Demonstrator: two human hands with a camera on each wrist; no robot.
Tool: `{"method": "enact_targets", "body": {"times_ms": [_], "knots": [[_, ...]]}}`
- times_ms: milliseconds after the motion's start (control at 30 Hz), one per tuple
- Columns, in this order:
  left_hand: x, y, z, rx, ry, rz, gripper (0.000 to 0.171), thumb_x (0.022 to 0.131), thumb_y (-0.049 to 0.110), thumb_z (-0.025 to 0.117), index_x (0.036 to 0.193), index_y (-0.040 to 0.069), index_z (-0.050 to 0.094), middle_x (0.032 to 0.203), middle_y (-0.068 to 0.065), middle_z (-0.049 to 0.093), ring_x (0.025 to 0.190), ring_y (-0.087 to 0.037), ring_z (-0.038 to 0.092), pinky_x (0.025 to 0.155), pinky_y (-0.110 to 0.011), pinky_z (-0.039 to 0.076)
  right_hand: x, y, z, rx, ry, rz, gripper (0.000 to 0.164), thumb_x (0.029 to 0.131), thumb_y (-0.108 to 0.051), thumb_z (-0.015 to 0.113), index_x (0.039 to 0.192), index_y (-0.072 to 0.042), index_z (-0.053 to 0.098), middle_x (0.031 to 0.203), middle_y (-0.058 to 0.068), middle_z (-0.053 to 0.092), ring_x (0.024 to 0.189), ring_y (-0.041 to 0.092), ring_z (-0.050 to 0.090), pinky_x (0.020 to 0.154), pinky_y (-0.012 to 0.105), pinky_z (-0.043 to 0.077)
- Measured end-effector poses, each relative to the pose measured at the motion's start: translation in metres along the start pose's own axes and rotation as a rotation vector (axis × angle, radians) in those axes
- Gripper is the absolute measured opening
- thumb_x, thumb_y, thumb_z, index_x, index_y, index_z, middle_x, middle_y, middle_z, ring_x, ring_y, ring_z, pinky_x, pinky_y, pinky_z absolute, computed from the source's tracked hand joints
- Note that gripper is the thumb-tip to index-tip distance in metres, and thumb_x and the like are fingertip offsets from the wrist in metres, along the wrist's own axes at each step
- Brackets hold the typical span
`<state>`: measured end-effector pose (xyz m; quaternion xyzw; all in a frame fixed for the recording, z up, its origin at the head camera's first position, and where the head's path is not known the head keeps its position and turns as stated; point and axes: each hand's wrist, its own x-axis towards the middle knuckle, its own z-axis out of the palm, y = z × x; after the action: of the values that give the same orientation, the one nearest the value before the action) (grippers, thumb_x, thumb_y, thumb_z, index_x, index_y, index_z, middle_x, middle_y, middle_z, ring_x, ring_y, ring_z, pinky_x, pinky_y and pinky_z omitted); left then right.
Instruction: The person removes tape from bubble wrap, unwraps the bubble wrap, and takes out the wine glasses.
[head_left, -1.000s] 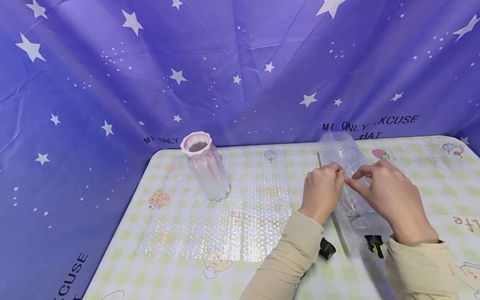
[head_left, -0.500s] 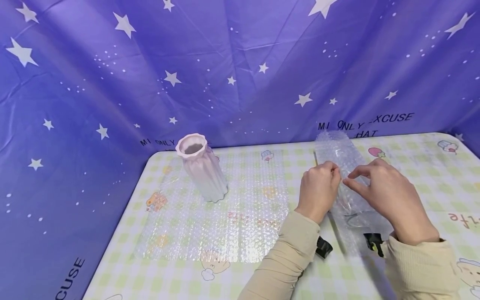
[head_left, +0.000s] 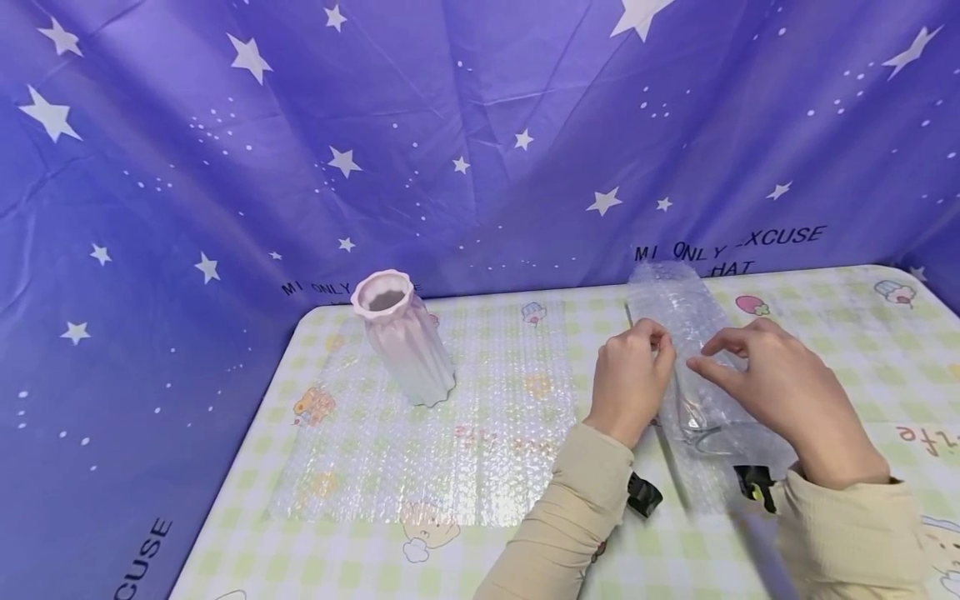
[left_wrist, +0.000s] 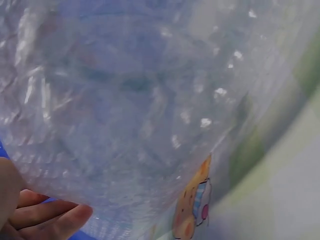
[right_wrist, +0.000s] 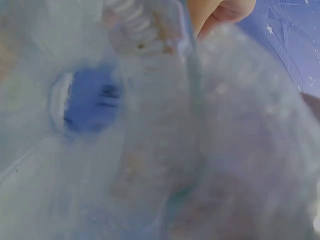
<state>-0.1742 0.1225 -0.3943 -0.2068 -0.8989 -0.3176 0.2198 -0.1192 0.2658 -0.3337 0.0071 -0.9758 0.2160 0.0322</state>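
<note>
On the right of the table lies a clear glass vessel (head_left: pixel 693 417) rolled in bubble wrap (head_left: pixel 671 287), its rounded end facing the person. My left hand (head_left: pixel 630 371) is at the wrap's left side, thumb and index tips together in a pinch. The left wrist view has its fingertips (left_wrist: pixel 75 217) at the lower edge of the wrap. Over the right side curves my right hand (head_left: pixel 783 392), with a gap between thumb and index. Through the glass wall (right_wrist: pixel 192 75), the right wrist view shows a round opening onto blue cloth.
A pink-to-white fluted vase (head_left: pixel 405 342) stands upright on a flat sheet of bubble wrap (head_left: pixel 495 475) at the left. The table (head_left: pixel 247 500) wears a green checked cover. Behind it hangs a blue star-printed curtain (head_left: pixel 480 100). Black straps (head_left: pixel 643 496) show at both wrists.
The hands were nearly touching at the thumbs a second ago. My left hand has since drawn a little to the left, widening the gap. The vase stays put.
</note>
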Motion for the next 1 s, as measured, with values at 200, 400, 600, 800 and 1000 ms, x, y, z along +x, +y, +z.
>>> {"method": "enact_targets", "body": {"times_ms": [200,400,600,800,1000], "knots": [[0.001,0.001,-0.005,-0.015,0.002,-0.010,0.006,0.094,0.018,0.066,0.095,0.017,0.072,0.088,0.011,0.074,0.078,0.001,0.068,0.069,-0.008,0.050,0.001,0.003,-0.002,-0.003,-0.020,0.009,0.063,0.085,-0.058,0.070,0.117,-0.004,0.066,0.125,0.032,0.049,0.099,0.047,0.056,0.066,0.059,0.046],[0.000,0.000,-0.009,-0.023,-0.016,-0.015,0.007,0.094,0.019,0.066,0.098,0.017,0.072,0.090,0.009,0.075,0.080,0.000,0.068,0.070,-0.008,0.051,0.001,0.007,-0.003,-0.015,-0.053,-0.007,0.064,0.085,-0.052,0.072,0.123,-0.001,0.062,0.130,0.035,0.047,0.104,0.051,0.053,0.070,0.065,0.046],[-0.001,-0.001,-0.012,-0.041,-0.043,-0.031,0.009,0.096,0.020,0.065,0.100,0.016,0.072,0.093,0.007,0.076,0.084,0.000,0.070,0.073,-0.007,0.051,0.001,0.012,-0.005,-0.014,-0.076,-0.015,0.058,0.091,-0.046,0.068,0.125,0.000,0.058,0.125,0.033,0.051,0.103,0.049,0.055,0.071,0.064,0.047],[-0.002,-0.002,-0.016,-0.039,-0.052,-0.033,0.009,0.096,0.019,0.065,0.100,0.016,0.072,0.094,0.007,0.076,0.084,-0.001,0.070,0.074,-0.008,0.052,0.000,0.016,-0.007,-0.007,-0.073,-0.021,0.056,0.093,-0.045,0.065,0.127,-0.001,0.057,0.124,0.033,0.052,0.102,0.049,0.057,0.071,0.064,0.047],[-0.002,-0.003,-0.019,-0.032,-0.058,-0.032,0.010,0.095,0.017,0.065,0.102,0.014,0.072,0.094,0.005,0.076,0.080,-0.001,0.071,0.071,-0.007,0.052,-0.002,0.021,-0.010,0.011,-0.031,-0.023,0.053,0.094,-0.042,0.065,0.126,0.001,0.058,0.126,0.034,0.051,0.107,0.050,0.054,0.075,0.066,0.045]]}}
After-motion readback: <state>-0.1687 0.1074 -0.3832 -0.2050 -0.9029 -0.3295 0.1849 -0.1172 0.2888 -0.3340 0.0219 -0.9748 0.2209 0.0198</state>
